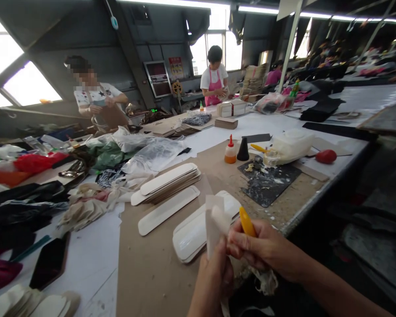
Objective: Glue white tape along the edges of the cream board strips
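My left hand (214, 277) is closed around a thin pale strip (214, 220) that stands upright above the fingers. In my right hand (257, 244) is a yellow-handled brush (247, 222), its handle pointing up. A whitish, crusted end (267, 281) hangs below that hand. The right fingertips meet the strip beside the left thumb; a blurred whitish patch there is hard to make out. Just behind the hands lies a stack of glossy white rounded panels (189, 240). Further left are a single white panel (168, 210) and a taller stack of panels (171, 180).
A glue-smeared black board (270, 182), a white plastic container (290, 145), an orange-filled bottle (230, 154), a black cone (243, 149) and a red lump (326, 156) stand at right. Fabric scraps (89, 198) and a phone (49, 259) lie left. Two people work across the table.
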A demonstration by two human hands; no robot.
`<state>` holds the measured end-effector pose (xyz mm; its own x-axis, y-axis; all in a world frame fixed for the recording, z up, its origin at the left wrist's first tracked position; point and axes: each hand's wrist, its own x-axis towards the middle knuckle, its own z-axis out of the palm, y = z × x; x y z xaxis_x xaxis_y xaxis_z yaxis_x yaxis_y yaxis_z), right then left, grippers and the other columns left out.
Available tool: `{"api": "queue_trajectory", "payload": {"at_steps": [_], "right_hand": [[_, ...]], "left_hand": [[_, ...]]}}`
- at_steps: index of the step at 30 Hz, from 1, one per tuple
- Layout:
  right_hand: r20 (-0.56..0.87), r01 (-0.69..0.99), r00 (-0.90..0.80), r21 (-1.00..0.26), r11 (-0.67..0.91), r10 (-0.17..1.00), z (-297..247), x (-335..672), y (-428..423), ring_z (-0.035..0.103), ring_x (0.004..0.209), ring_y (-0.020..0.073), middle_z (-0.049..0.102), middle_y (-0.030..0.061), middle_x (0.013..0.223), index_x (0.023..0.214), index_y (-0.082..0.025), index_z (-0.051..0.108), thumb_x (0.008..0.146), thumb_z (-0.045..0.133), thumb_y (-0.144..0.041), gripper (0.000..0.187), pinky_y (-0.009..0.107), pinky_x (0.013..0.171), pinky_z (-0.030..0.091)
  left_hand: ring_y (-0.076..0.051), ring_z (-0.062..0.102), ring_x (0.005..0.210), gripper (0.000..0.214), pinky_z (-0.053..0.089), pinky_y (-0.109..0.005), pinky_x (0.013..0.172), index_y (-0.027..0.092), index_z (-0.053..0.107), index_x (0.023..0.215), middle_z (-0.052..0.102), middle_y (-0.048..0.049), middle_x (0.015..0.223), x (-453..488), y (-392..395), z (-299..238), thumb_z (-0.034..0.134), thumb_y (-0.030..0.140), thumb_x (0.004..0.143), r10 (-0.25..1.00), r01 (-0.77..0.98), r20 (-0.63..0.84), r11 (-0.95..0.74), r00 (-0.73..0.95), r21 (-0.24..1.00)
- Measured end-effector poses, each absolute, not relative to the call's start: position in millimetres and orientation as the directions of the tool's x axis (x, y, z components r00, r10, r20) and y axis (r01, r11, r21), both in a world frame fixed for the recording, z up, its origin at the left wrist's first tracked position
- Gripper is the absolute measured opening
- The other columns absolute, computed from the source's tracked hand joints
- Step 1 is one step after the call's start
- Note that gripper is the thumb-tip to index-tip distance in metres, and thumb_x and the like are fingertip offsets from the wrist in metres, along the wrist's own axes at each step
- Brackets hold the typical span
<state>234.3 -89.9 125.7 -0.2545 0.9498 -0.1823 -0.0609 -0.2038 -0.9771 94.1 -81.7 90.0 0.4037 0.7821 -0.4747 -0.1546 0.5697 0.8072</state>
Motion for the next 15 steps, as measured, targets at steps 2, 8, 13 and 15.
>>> {"api": "queue_trajectory", "payload": {"at_steps": [2,8,13,15], "right_hand": [[-0.210,-0.141,-0.165,-0.962,-0.234,0.964,126,240,-87,0.026,0.037,0.0030,0.039,-0.0080,0.049,0.075,-0.016,0.047,0.076,0.059,-0.054,0.039,0.017,0.035,0.020],[-0.151,-0.202,0.161,-0.972,-0.117,0.975,118,264,-77,0.028,0.039,0.0017,0.038,-0.0089,0.056,0.079,-0.017,0.048,0.071,0.063,-0.055,0.042,0.015,0.035,0.023],[-0.087,-0.170,0.160,-0.984,-0.059,0.983,126,270,-73,0.030,0.039,0.0021,0.039,-0.0076,0.058,0.087,-0.016,0.054,0.070,0.065,-0.053,0.042,0.016,0.035,0.021],[-0.091,-0.146,0.152,-0.987,-0.069,0.984,131,269,-73,0.029,0.038,0.0024,0.038,-0.0079,0.055,0.081,-0.016,0.055,0.068,0.066,-0.052,0.040,0.017,0.035,0.020]], "left_hand": [[-0.005,0.016,0.028,0.063,0.015,-0.020,0.032,0.015,0.055,0.066,0.025,0.0104,0.030,99,-82,89,0.050,0.078,0.061,0.768,-0.125,-0.445,0.553,0.461,0.824],[-0.005,0.014,0.029,0.072,0.014,-0.020,0.032,0.013,0.058,0.074,0.022,0.0115,0.032,107,-84,87,0.046,0.082,0.059,0.749,-0.060,-0.408,0.509,0.522,0.858],[-0.005,0.015,0.030,0.071,0.013,-0.022,0.034,0.013,0.058,0.073,0.023,0.0109,0.032,113,-88,83,0.046,0.082,0.060,0.720,0.027,-0.423,0.491,0.550,0.871],[-0.006,0.017,0.031,0.069,0.013,-0.023,0.035,0.014,0.059,0.073,0.024,0.0104,0.032,117,-90,83,0.047,0.081,0.060,0.706,0.068,-0.436,0.485,0.558,0.872]]}}
